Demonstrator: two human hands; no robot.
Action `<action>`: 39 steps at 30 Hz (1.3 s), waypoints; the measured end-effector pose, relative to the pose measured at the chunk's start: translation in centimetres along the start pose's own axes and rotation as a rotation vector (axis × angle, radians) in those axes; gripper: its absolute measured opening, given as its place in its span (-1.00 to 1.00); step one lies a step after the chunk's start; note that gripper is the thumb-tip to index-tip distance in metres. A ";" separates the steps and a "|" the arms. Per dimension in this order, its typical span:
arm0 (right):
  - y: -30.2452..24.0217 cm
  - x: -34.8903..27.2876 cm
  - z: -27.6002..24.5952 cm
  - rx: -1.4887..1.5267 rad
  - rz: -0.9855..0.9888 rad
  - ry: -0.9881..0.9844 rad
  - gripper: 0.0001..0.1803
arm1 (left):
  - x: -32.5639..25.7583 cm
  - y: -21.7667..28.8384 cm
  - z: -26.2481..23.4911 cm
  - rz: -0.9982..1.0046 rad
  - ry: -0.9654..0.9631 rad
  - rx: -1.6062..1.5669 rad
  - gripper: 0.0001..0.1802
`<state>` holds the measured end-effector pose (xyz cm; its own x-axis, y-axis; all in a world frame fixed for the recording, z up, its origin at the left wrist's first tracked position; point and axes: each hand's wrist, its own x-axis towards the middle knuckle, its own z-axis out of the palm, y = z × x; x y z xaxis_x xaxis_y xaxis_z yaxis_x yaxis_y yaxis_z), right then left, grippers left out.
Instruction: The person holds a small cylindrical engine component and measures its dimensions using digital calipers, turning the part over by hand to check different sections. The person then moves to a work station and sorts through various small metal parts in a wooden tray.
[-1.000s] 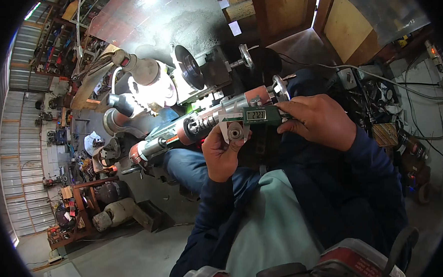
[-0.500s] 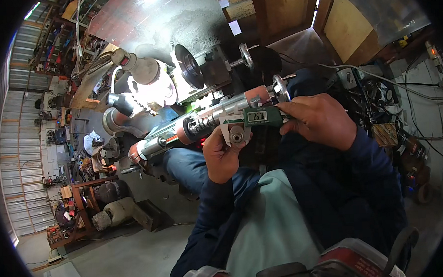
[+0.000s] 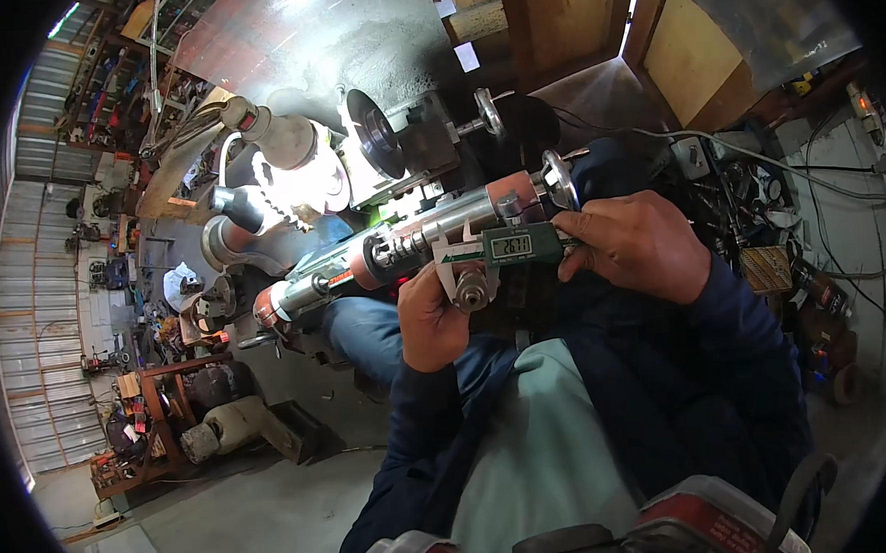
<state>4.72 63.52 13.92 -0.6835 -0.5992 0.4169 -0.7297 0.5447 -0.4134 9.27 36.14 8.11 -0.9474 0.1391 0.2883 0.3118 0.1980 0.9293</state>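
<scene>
A digital caliper with a lit display sits across a small round metal part. My left hand grips that part from below, fingers curled around it. My right hand holds the caliper's beam at its right end, thumb near the display. Just behind the caliper runs a long steel shaft with reddish bands, mounted on a lathe. Both forearms in dark blue sleeves rise from the lower edge.
A lathe chuck and a handwheel stand behind the shaft. A lit work lamp shines at the left. A cluttered shelf and cables fill the right side. Machine parts lie on the concrete floor at the lower left.
The caliper and both hands have shifted very slightly; otherwise the grip and the scene are the same.
</scene>
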 end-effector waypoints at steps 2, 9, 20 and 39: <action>-0.1 0.1 -0.1 0.001 0.008 -0.015 -0.56 | 0.0 -0.2 0.0 0.012 0.009 0.023 -0.77; -0.3 0.0 0.2 0.008 0.015 0.011 -0.51 | -0.6 -0.3 0.8 0.027 0.151 0.081 -0.78; -0.2 -0.1 0.4 -0.004 0.011 -0.006 -0.50 | -0.5 -0.6 0.6 0.059 0.125 0.098 -0.79; 0.0 -0.3 0.5 -0.014 0.022 -0.023 -0.50 | -0.8 -0.8 0.8 0.042 0.153 0.125 -0.78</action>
<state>4.94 63.39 13.39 -0.6987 -0.6005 0.3888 -0.7149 0.5656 -0.4111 9.84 36.67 6.91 -0.9302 0.0029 0.3670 0.3491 0.3156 0.8823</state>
